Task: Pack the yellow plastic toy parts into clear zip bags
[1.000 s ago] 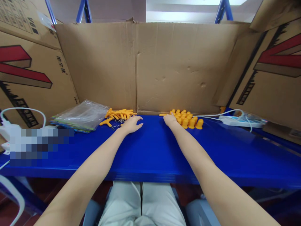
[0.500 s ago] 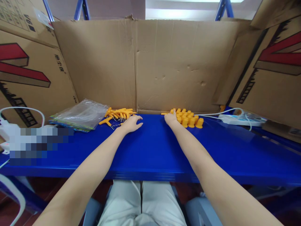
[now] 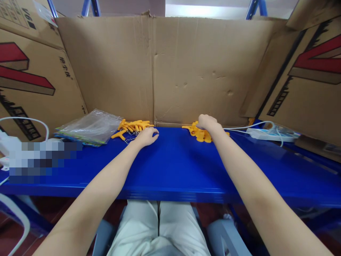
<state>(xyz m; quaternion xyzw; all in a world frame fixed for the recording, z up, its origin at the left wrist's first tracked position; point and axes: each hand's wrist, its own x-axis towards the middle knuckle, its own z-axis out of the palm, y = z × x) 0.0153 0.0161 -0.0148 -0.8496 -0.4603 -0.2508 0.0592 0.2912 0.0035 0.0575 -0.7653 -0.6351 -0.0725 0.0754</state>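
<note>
My left hand [image 3: 146,137] rests on the blue table [image 3: 176,160] with its fingers loosely bent, holding nothing. It lies just right of a small heap of orange T-shaped pieces with chains [image 3: 133,126]. My right hand [image 3: 208,123] is lifted over a cluster of orange caps [image 3: 200,134], knuckles up. Its fingers curl down into the cluster and hide most of it. Whatever they grip is out of sight.
A clear plastic bag [image 3: 92,127] lies at the back left. A white power strip with cables [image 3: 269,133] lies at the back right. Cardboard walls [image 3: 186,67] close in the back and both sides. White cables and a charger [image 3: 7,142] sit at the far left.
My right hand has lifted from the table beside the orange caps and curled down over them. My left hand's fingers have bent in slightly. The view has tilted down a little.
</note>
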